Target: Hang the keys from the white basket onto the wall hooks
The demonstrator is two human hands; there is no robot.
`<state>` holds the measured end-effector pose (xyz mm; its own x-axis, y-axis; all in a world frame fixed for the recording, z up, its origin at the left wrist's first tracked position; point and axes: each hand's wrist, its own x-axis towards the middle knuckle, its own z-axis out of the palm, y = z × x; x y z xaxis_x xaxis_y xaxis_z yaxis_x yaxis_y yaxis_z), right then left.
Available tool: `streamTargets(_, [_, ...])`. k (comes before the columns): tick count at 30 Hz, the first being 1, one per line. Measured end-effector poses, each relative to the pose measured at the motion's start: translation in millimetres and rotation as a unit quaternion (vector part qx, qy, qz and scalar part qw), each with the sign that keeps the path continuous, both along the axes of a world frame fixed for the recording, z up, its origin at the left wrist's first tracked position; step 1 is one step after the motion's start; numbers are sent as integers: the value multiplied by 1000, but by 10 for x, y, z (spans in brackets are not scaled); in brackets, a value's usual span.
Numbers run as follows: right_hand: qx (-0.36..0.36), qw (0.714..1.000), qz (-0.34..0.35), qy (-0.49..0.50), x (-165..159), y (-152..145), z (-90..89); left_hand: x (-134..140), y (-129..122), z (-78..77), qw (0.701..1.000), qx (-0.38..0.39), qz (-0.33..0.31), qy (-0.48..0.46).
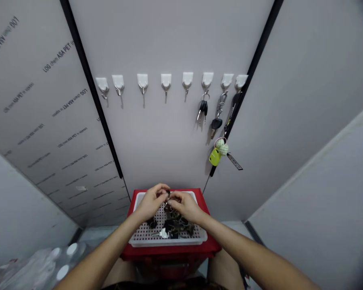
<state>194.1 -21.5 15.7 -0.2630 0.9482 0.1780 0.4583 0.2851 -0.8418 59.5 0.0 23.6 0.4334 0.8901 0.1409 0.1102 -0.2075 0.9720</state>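
Above a white perforated plastic basket [169, 243], my left hand [152, 202] and my right hand [186, 207] meet with fingertips pinched together. Between them is a small key ring [168, 196] with a dark piece on it; the fingers cover most of it. Underneath, a heap of dark keys and keychains [177, 226] lies in the basket's right half. A key with a white head [163, 233] rests near the front rim, and a small black item [152, 222] lies to the left.
The basket stands on a red box [166, 251]. On the wall ahead are several white hooks [142, 80]. Black keys [202, 108], a car key [216, 124] and a yellow-green key fob [214, 157] hang at the right. Capped bottles [63, 270] stand lower left.
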Motion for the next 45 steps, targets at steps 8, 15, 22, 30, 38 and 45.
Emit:
streamTargets(8, [10,995,-24,101,19,87,414,2,99,491,999,54,-5,5])
streamTargets(15, [165,981,-70,-76,127,66,746,37,97,642,992,114,17,44])
streamTargets(22, [171,984,-40,-35,150,141,928,67,133,1104,943,289,19,164])
streamTargets(30, [187,980,-17,64,186,259,1284,120,214,1542,918,357,38,171])
streamTargets(38, [210,976,-4,56,209,314,1476,190,235,1761,920,368,23,131])
streamTargets(45, [263,939,-146,163,227,601,1851,368,436,1873,921,367,128,-2])
